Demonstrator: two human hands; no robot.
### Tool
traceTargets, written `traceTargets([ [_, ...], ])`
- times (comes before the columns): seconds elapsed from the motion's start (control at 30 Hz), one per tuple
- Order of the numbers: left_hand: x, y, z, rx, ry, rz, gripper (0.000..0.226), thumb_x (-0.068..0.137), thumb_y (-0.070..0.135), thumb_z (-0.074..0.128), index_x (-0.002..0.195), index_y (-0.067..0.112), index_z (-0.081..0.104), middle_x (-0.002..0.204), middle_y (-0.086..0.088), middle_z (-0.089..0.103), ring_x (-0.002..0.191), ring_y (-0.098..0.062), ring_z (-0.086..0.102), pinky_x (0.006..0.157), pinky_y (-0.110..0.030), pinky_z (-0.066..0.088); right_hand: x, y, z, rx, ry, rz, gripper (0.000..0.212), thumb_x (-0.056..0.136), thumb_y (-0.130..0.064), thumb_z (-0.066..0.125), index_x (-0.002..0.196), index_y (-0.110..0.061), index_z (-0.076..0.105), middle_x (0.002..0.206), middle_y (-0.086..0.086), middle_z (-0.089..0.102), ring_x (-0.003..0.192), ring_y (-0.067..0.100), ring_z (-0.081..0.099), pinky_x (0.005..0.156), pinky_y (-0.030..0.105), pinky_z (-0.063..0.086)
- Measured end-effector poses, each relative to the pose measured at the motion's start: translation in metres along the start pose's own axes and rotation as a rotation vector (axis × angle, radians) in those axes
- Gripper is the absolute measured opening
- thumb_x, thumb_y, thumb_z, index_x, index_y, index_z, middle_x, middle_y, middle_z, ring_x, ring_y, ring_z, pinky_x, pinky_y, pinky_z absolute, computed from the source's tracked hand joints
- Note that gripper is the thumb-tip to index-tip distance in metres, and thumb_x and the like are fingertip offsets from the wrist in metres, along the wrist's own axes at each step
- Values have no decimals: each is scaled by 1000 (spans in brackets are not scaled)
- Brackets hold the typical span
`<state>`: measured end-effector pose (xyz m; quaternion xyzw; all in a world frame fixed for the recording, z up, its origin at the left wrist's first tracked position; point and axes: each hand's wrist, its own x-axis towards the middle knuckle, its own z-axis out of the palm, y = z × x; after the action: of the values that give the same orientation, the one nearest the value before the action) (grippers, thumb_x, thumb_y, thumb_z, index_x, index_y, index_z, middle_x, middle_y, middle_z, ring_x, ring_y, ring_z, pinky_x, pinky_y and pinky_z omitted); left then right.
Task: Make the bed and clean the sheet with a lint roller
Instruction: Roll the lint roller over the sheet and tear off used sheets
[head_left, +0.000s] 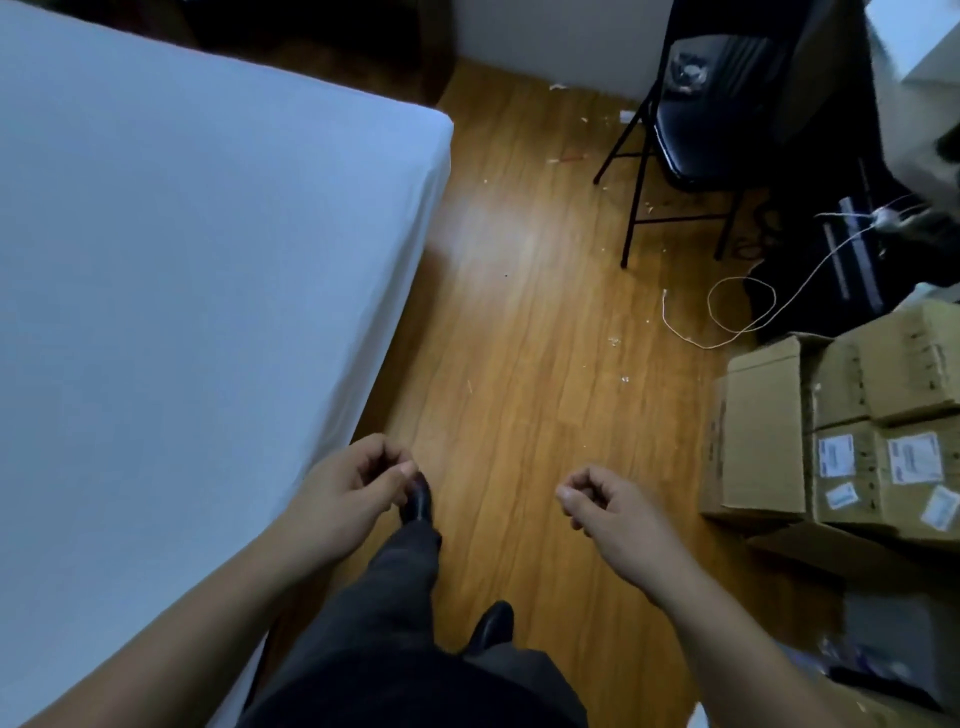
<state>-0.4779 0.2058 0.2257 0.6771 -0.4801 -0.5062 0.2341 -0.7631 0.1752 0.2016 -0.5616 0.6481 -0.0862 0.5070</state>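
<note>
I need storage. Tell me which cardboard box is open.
The leftmost cardboard box, nearest the floor's middle: its top flap stands up, while the labelled boxes beside it are shut.

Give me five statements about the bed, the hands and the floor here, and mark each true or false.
1. The bed wears a smooth white sheet. True.
2. The right hand holds a lint roller. False: its loosely curled fingers hold nothing.
3. The left hand presses on the sheet. False: it hangs beside the bed edge.
4. A black folding chair stands on the wooden floor. True.
5. The cardboard boxes lie on the bed. False: they sit on the floor, right.
</note>
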Motion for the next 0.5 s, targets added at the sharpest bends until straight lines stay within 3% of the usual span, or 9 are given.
traceTargets([
  [0.17,93,6,-27,-22,25,-68,13,96,30,58,88,24,67,83,2,71,75,-10,67,73,-27,49,94,-39,-31,-41,-23,37,14,95,-38,60,87,-27,65,84,4,67,77,16,63,60,22,47],
  [0.3,192,41,-66,-13,3,-51,13,96,29,58,88,25,67,84,3,71,74,-8,67,74,-32,51,177,-110,-69,-17,33,-9,12,95,-35,60,87,-26,65,83,4,67,79,18,63,66,30,52],
  [0.5,336,131,-122,-10,6,62,14,96,29,57,86,27,67,83,4,71,75,-8,66,77,-37,54,271,-192,-136,17,108,-84,8,95,-34,60,90,-30,65,84,1,66,80,13,62,66,27,53],
])
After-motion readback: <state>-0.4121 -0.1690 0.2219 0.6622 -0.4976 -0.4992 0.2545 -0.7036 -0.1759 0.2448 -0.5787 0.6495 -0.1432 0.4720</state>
